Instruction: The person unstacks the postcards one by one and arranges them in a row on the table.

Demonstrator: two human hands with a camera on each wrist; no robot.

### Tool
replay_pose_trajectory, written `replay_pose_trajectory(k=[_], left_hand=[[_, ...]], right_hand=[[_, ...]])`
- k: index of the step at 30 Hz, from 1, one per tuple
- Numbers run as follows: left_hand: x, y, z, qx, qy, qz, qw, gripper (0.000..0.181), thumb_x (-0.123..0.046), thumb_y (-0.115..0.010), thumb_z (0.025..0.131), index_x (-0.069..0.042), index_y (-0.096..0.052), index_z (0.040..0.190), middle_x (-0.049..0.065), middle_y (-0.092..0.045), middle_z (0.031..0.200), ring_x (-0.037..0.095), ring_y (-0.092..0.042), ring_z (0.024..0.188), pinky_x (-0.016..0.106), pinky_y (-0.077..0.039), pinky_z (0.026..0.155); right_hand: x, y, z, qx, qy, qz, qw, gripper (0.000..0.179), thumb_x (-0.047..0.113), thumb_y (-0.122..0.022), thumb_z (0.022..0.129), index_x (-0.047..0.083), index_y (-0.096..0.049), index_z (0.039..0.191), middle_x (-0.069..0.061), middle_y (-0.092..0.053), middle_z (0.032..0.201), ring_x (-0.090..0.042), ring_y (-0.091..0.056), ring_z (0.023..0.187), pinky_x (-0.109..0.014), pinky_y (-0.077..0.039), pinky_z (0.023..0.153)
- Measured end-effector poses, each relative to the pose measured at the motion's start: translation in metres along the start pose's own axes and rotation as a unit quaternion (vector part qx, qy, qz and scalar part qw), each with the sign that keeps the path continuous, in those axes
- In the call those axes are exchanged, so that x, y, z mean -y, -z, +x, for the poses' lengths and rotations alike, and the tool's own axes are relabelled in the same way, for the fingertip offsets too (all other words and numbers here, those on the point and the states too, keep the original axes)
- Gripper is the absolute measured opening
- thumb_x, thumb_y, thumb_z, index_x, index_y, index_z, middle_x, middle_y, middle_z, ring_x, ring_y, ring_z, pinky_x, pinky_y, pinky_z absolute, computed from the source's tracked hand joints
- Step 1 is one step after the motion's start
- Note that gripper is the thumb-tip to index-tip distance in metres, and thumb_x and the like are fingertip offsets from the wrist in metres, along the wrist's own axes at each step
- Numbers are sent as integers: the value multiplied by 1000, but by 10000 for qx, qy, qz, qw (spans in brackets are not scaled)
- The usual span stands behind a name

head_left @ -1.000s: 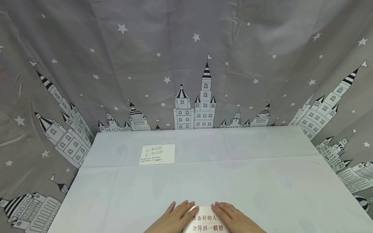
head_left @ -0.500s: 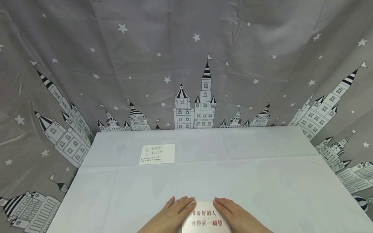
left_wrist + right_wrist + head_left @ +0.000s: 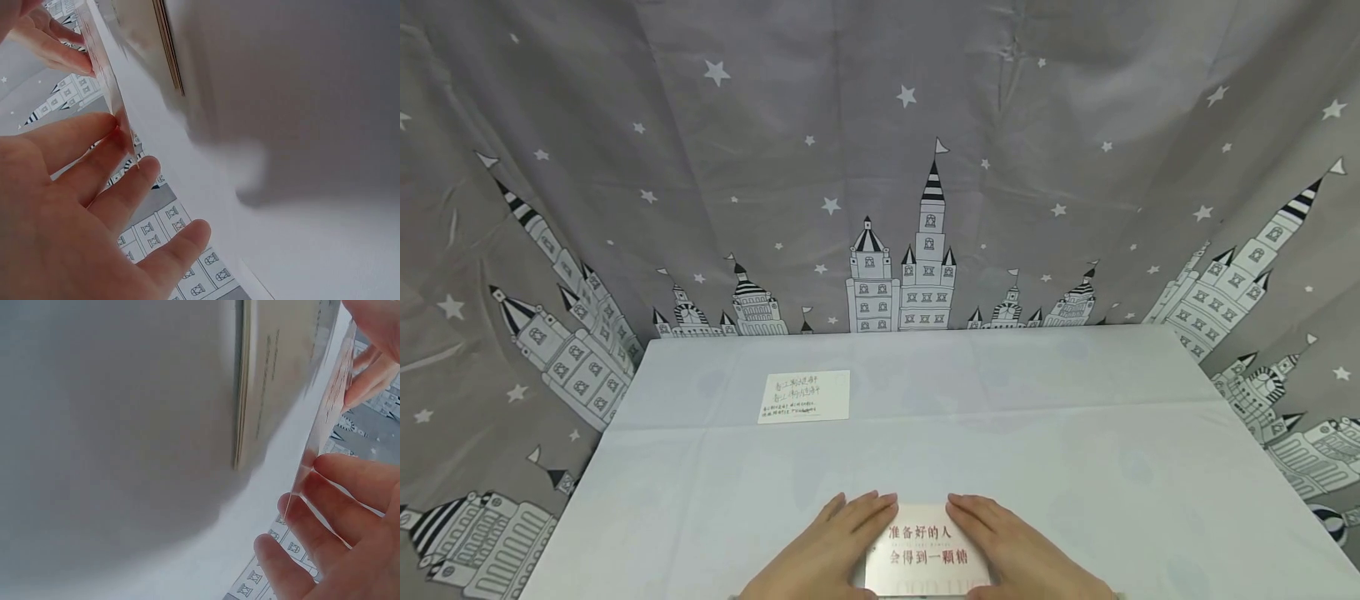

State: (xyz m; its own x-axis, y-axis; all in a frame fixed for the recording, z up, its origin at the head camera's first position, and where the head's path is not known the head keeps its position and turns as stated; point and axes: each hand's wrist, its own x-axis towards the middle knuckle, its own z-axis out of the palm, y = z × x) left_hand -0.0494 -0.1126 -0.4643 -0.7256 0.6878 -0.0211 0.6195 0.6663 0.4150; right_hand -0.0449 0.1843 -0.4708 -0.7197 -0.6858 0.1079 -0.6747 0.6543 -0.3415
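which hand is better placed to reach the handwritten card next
Probably the left hand. The handwritten card lies ahead of it, left of centre, while the right hand would have to reach across. Both grip the red-lettered card, so the left would likely need to let go first.

White table (image 3: 1060,467); handwritten card (image 3: 805,397) near back, thin paper stack (image 3: 269,375) nearer front.

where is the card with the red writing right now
In the head view, the card with red writing is near the bottom edge, slightly right of centre, held between the left hand and the right hand.
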Motion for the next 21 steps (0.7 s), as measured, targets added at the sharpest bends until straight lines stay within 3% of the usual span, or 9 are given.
replay_pose_trajectory(k=[4, 7, 13, 21], left_hand=[[3, 3, 3, -73, -68, 147, 9998, 92, -40, -79, 71, -9, -37, 147, -1, -34, 151, 19, -32, 137, 54, -26, 109], [6, 5, 6, -233, -231, 443, 9985, 93, -39, -81, 69, -6, -39, 146, 2, -38, 149, 22, -36, 135, 56, -29, 107], [12, 10, 11, -370, -406, 739, 9958, 94, -42, -82, 69, -3, -40, 144, 5, -38, 148, 26, -37, 134, 56, -32, 105], [17, 17, 21, -240, -242, 580, 9977, 93, -40, -81, 71, -3, -39, 145, 5, -35, 150, 26, -33, 137, 55, -27, 109]], right_hand=[[-1, 4, 5, 269, -96, 148, 9995, 88, 51, -70, 81, 5, -35, 147, -4, -34, 151, -21, -37, 133, -41, -42, 101], [-3, 6, 10, 274, -33, 92, 9996, 89, 40, -76, 77, 3, -35, 147, -5, -35, 150, -22, -38, 131, -43, -42, 101], [-11, 8, 19, 16, 281, -76, 9996, 88, 47, -76, 77, -2, -42, 142, -10, -41, 145, -24, -44, 127, -43, -44, 99], [-16, 15, 29, 173, 63, 50, 9998, 87, 44, -76, 77, -1, -41, 142, -10, -40, 146, -26, -42, 129, -45, -42, 101]])
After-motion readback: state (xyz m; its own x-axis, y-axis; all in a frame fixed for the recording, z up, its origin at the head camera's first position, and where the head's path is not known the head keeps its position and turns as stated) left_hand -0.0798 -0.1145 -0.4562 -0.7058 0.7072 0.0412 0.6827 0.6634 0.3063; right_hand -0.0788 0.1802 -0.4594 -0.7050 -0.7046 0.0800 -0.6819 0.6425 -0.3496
